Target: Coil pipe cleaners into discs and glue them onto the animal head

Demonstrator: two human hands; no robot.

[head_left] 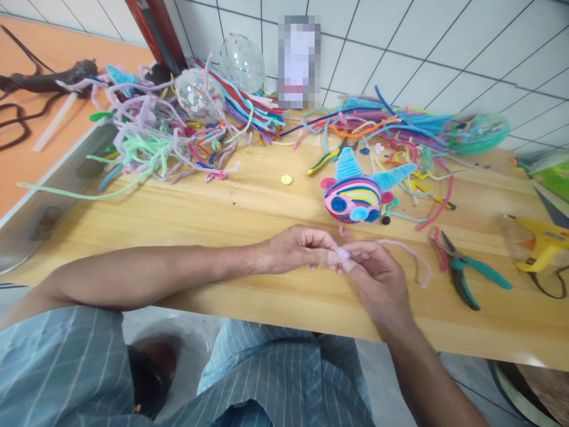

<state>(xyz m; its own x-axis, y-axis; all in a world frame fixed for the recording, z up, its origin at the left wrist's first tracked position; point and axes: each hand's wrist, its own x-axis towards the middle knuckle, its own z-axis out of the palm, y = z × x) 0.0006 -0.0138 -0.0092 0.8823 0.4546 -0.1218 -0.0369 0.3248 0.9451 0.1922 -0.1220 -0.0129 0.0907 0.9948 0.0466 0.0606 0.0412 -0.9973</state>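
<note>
Near the table's front edge, my left hand [306,246] and my right hand [377,276] meet fingertip to fingertip. Both pinch a lavender pipe cleaner [342,254], its end wound into a small coil between the thumbs. The loose tail of that pipe cleaner trails out to the right behind my right hand. Just beyond my hands sits a round striped figure [353,198] of coiled pipe cleaners, with two pointed light-blue pieces on top and blue discs on its front. A short pink piece [344,230] lies between it and my fingers.
Teal-handled pliers [466,270] and a yellow glue gun [544,240] lie at right. Yellow-handled pliers [329,160] rest behind the figure. Tangled pipe cleaners [151,130] heap at left, with more bundles [400,121] along the tiled wall. A phone [299,62] leans there.
</note>
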